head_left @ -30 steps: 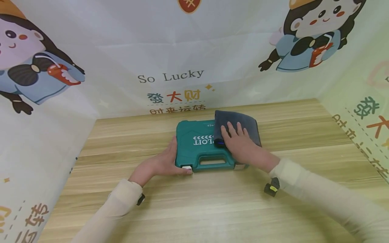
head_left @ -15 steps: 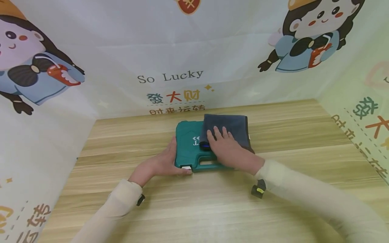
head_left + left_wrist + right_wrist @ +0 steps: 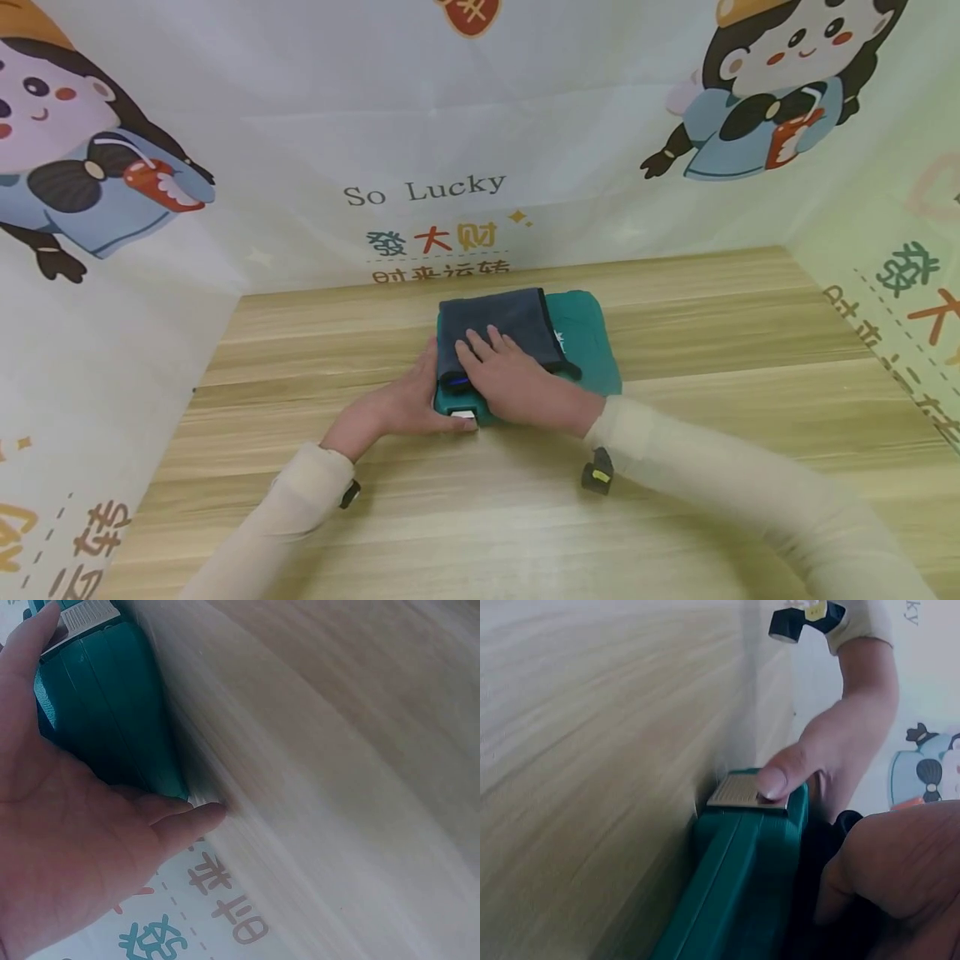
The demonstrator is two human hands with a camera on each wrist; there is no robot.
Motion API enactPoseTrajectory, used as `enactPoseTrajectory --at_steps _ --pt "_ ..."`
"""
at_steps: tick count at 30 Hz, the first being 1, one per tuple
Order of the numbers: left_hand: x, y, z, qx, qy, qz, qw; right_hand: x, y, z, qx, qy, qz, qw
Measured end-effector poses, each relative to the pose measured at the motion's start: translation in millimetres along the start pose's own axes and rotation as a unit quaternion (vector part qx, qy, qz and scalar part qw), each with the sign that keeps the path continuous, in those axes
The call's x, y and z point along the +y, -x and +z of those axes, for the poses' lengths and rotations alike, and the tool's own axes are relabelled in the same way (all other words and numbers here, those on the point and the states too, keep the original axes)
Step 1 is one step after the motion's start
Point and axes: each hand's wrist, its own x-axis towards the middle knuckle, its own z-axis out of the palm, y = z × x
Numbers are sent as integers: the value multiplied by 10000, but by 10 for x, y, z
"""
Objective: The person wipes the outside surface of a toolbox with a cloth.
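Observation:
A teal plastic tool case [image 3: 592, 333] lies flat on the wooden table in the head view. My left hand [image 3: 397, 406] holds its left end, thumb at the front by a metal latch [image 3: 735, 791] and fingers along the side, as the left wrist view also shows. Across the left part of the lid lies a folded dark grey cloth [image 3: 495, 307] with a black edge. My right hand [image 3: 510, 379] rests on this cloth, fingers extended, and covers the case's handle. Most of the white lettering on the lid is hidden under the cloth.
The wood-grain table [image 3: 525, 517] reaches back to a white printed backdrop [image 3: 585, 167], which also stands along both sides. A small black camera [image 3: 597, 472] is strapped beneath the right wrist.
My right hand has slid the cloth leftward over the lid, from the case's right part to its left end. The left hand and the case have stayed in place.

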Motion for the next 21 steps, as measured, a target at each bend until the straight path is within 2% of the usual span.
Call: enactPoseTrajectory --at_steps 9,15,18,21 --pt "-33 -28 22 263 15 675 9974 -82 50 37 230 473 -543 9971" --pt "-47 -54 28 402 -93 1020 9939 -43 128 86 325 378 -847 9952" --pt "-64 -61 21 377 -274 1116 9927 6 184 101 399 340 -1103 9925" --pt "-80 -47 2 225 -456 1076 9929 76 250 107 432 275 -1409 9887"
